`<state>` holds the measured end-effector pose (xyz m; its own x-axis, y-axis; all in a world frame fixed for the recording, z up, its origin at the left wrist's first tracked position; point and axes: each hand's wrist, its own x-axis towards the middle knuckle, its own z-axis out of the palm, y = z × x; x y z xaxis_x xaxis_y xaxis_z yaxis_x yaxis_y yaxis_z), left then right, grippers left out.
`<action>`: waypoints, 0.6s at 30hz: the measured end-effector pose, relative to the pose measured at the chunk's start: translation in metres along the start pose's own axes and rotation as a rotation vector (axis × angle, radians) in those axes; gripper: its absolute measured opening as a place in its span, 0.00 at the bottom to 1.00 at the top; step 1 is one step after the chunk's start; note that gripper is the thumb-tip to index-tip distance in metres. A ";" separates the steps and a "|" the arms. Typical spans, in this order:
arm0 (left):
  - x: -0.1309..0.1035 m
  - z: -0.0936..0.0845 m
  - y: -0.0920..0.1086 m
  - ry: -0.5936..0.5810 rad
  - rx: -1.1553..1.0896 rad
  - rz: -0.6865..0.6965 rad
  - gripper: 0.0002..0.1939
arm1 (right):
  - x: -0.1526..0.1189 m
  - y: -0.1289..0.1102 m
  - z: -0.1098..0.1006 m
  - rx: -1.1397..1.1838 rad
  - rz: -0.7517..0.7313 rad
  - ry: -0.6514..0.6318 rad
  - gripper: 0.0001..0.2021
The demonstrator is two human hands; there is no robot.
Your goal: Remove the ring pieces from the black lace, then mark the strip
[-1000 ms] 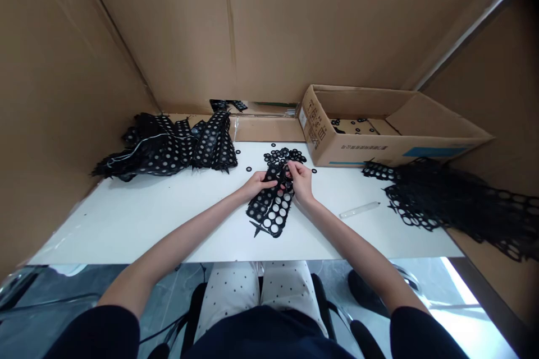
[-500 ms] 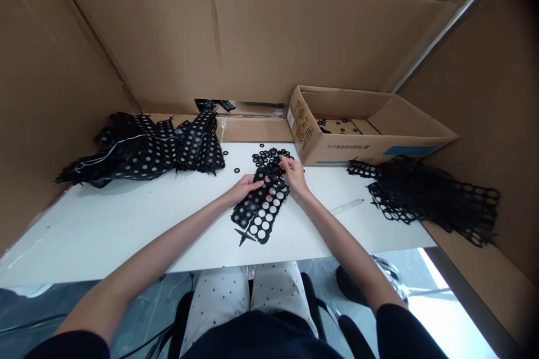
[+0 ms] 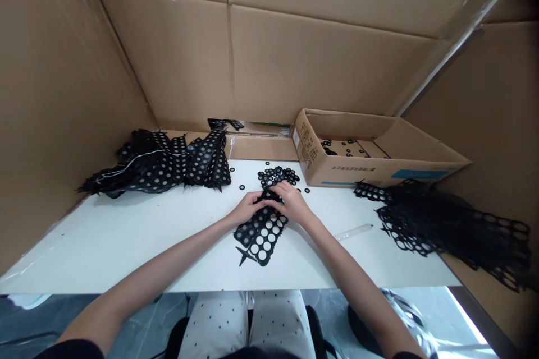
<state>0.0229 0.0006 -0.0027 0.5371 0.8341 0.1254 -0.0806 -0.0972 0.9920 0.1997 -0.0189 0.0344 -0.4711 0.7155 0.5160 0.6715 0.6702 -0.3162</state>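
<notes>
In the head view, a black rubber sheet with rows of round discs (image 3: 248,234) lies at a slant near the middle of the white table. My left hand (image 3: 246,208) pinches its left edge between thumb and fingers. Closed over the upper part of the same sheet is my right hand (image 3: 293,203), its thumb reaching toward the left one; the fingertips are partly hidden. Under the sheet, to the right, shows a black strip with punched-out holes (image 3: 266,242). Just beyond my fingers sits a pile of small black rings (image 3: 278,174).
Bundled dotted black sheets (image 3: 164,165) lie at the back left. A cardboard box (image 3: 349,173) with loose rings inside stands at the back right. In front of it are emptied black webs (image 3: 446,219) and a clear pen-like stick (image 3: 354,232). Cardboard walls (image 3: 168,56) surround the table.
The view has tilted, so everything sits lower in the picture. My right hand has come from the ring pile back toward me onto the sheet, close to my left hand.
</notes>
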 end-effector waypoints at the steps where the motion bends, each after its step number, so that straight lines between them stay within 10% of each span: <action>1: -0.001 0.000 0.001 0.004 -0.007 0.000 0.17 | -0.001 0.001 -0.001 -0.011 0.006 0.029 0.13; 5: -0.003 0.001 0.004 0.052 -0.011 0.013 0.16 | -0.001 -0.001 -0.008 -0.056 -0.035 0.132 0.10; 12: -0.013 0.001 0.002 -0.011 0.400 0.169 0.12 | 0.000 -0.013 0.004 -0.076 0.111 -0.086 0.17; 18: -0.014 0.004 0.007 -0.080 0.405 0.177 0.12 | -0.001 -0.008 0.016 0.449 0.240 -0.087 0.21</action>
<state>0.0186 -0.0137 0.0030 0.6091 0.7423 0.2791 0.1493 -0.4530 0.8789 0.1854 -0.0215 0.0237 -0.3925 0.8603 0.3252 0.4639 0.4905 -0.7377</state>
